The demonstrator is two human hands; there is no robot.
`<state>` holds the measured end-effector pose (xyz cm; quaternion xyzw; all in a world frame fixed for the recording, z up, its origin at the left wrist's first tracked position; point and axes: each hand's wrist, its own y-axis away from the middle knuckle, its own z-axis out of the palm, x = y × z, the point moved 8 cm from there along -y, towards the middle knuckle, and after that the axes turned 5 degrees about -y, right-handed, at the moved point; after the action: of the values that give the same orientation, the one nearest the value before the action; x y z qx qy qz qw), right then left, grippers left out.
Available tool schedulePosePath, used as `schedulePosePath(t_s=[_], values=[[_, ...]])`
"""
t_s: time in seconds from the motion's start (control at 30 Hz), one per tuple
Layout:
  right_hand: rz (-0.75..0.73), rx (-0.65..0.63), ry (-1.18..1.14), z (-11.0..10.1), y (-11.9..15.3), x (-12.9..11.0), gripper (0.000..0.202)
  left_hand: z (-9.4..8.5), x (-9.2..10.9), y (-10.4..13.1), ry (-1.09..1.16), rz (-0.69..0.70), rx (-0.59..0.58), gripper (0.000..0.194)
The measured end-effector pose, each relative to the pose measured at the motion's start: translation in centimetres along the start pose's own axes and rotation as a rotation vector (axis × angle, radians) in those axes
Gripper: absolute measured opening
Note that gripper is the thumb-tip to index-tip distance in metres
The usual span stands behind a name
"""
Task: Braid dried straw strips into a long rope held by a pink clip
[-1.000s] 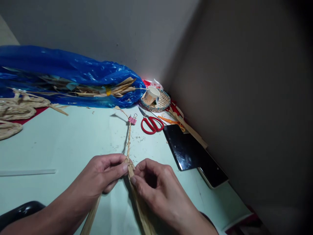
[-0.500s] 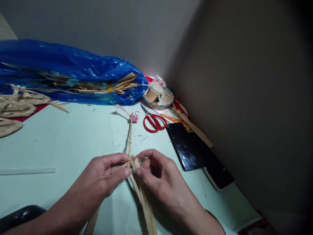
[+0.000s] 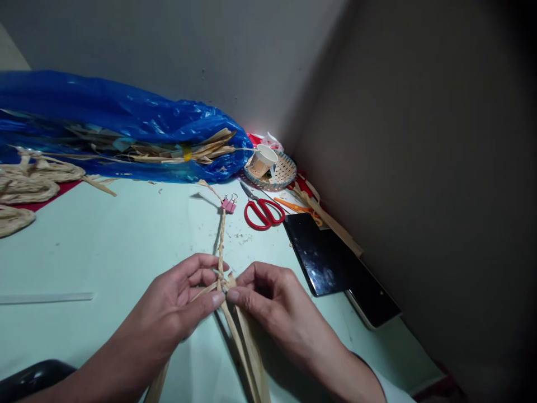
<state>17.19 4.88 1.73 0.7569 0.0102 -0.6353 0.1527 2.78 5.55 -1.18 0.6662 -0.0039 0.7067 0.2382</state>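
Observation:
A thin braid of dried straw-like strips runs toward me from a pink binder clip. At its near end my left hand pinches the strands between thumb and fingers. Close beside it, my right hand has thumb and fingertips closed on the strips at the same crossing point. Long loose strips hang down between my wrists, and another strip passes under my left wrist. My fingers partly cover the crossing itself.
Red-handled scissors lie beyond my right hand. Two dark flat devices overlap at right, near the wall. A blue plastic bag with dried strips, a woven basket holding a paper cup, and braided coils stand behind.
My left fingers have spread slightly higher along the braid. The right index finger has drawn back and down from the left fingertips, while both hands stay at the crossing.

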Motion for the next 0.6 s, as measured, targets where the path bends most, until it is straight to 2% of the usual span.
schedulePosePath(t_s=[0.17,0.33,0.5,0.6], values=[[-0.146,0.014,0.158,0.0,0.8,-1.0,0.023,0.0,0.2,0.2,-0.049,0.007,0.065,0.025],[-0.173,0.007,0.346,0.1,1.0,-1.6,0.021,0.3,-0.1,-0.1,-0.082,-0.013,-0.006,0.026],[-0.104,-0.059,0.252,0.6,-0.1,-1.5,0.028,0.2,-0.4,-0.3,-0.111,-0.032,-0.029,0.029],[-0.057,-0.123,0.146,1.0,-0.6,-1.1,0.036,0.1,-0.2,0.1,-0.132,-0.050,0.026,0.032]])
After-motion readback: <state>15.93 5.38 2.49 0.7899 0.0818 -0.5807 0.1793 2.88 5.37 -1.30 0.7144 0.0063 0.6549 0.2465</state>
